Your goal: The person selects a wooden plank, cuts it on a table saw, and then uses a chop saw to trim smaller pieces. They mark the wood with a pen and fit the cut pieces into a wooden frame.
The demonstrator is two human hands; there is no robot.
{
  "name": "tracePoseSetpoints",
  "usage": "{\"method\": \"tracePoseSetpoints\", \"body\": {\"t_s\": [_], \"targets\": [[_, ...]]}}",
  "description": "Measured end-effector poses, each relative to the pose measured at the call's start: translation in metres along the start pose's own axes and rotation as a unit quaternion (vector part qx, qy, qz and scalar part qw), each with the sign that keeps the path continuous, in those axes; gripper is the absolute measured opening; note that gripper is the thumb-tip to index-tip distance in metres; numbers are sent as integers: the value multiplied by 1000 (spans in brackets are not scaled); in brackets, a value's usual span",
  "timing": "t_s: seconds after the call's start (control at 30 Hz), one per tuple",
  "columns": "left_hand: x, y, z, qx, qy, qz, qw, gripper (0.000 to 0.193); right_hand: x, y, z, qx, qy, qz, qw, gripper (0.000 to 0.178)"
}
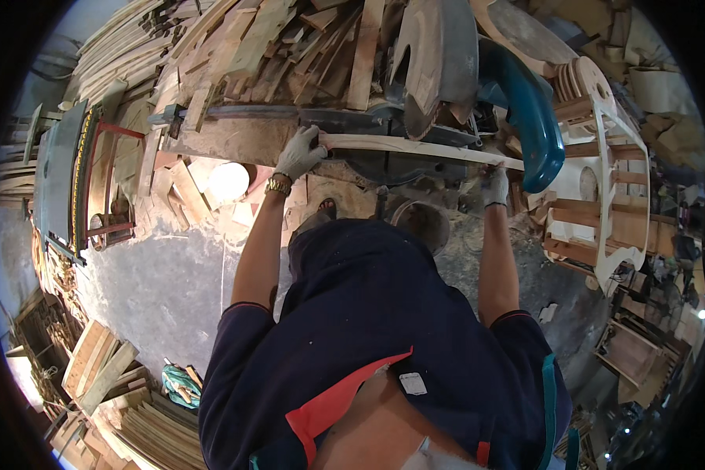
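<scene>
A long, narrow wooden strip (415,146) lies across the dark bed of a miter saw (392,168). My left hand (299,153), in a grey-white work glove with a gold watch at the wrist, is closed on the strip's left end. Near its right end, my right hand (495,186), also gloved, grips the strip, though its fingers are partly hidden. The saw's toothed blade (420,119) and grey guard (448,55) stand just beyond the strip. To the right, the saw's teal handle (542,149) hangs over the strip's end beside my right hand.
Offcuts and boards (321,47) are heaped behind the saw. A white-sided wooden frame (603,196) stands at right, and a table machine (63,176) at left. Stacked planks (153,431) lie at lower left. A bright round lamp-like spot (229,183) shows near my left forearm.
</scene>
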State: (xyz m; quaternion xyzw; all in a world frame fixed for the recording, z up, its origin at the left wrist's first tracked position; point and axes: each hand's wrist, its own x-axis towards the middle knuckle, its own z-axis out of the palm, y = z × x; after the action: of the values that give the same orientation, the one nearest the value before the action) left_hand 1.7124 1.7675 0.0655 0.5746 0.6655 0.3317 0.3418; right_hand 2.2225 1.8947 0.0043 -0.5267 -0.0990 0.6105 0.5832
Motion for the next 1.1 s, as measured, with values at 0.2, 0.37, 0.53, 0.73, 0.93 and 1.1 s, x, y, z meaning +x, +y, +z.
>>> {"method": "tracePoseSetpoints", "body": {"t_s": [0.2, 0.37, 0.53, 0.73, 0.93, 1.1], "targets": [[13, 18, -14, 93, -23, -125, 988, 48, 4, 3, 4, 36, 22, 23, 999, 32], [7, 29, 13, -71, 94, -222, 968, 37, 42, 16, -38, -24, 19, -45, 998, 35], [15, 8, 49, -302, 253, -188, 900, 16, 64, 35, -31, -76, 9, -93, 993, 35], [32, 6, 67, -276, 336, -144, 889, 21, 83, 34, -16, -221, 73, -98, 968, 33], [26, -5, 61, -215, 325, -161, 907, 27, 18, 21, 31, 12, 106, -22, 994, 28], [24, -18, 59, -250, 357, -167, 884, 27, -77, 22, 78, -120, 77, -84, 986, 31]]}}
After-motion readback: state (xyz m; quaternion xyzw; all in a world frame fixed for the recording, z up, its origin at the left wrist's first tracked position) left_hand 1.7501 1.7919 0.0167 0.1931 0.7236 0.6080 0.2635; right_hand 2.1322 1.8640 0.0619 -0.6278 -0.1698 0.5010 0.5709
